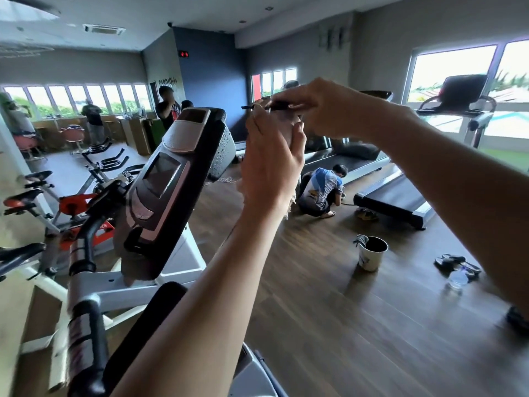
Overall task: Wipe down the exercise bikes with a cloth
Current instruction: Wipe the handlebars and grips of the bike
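Observation:
My left hand (272,161) is raised in front of me and grips a pale cloth (284,130), whose frayed edge hangs below the palm. Just above it, my right hand (317,110) pinches a thin black object (248,107) at the cloth's top; what that object is cannot be told. The exercise bike's tilted black and grey console (166,179) stands left of both hands, not touched by either. Its black handlebar (86,233) and white frame (183,259) lie below the console.
Red spin bikes (71,204) line the left side. A person crouches (320,193) on the wooden floor beside a treadmill (395,202). A pale bucket (372,253), sandals (455,263) and a water bottle (458,279) lie on the floor at right. People stand by the far windows.

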Demonstrator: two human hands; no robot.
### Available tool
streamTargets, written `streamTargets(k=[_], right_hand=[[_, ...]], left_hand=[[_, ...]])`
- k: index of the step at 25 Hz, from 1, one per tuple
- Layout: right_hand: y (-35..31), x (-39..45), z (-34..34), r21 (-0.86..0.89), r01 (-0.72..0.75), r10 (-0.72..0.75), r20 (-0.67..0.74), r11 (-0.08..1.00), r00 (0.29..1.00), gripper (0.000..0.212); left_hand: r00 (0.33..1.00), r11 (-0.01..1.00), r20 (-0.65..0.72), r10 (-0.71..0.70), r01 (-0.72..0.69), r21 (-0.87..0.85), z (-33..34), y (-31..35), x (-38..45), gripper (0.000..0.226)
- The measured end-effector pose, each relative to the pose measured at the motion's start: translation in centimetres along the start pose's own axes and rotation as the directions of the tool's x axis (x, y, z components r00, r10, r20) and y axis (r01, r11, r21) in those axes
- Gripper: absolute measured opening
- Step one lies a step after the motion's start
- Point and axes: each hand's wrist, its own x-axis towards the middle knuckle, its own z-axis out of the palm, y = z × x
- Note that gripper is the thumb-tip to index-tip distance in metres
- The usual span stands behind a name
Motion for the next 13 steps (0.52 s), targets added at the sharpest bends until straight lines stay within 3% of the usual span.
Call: streamTargets(k=[4,10,13], right_hand=[[-0.6,-0.9,0.0,0.073,-0.034,0.035,-0.014,0.997,0.999,0.073],[0.1,0.1,0.2,0.032,0.002,-0.001,-0.031,0.999,1.000,0.064],[0.2,-0.2,0.2,0.057,-0.007,0.009,-0.023,0.998,1.000,0.068]], left_hand=[[0.994,0.989,0.112,-0.010,-0.007,0.149,-2.1,-1.3,-3.5,0.059],[0.988,0.997,0.136,-0.068,0.062,0.049,-0.4,1.0,2.4,0.069],[0.996,0.997,0.067,-0.066,0.063,0.045,-1.1,0.4,-0.2,0.063]])
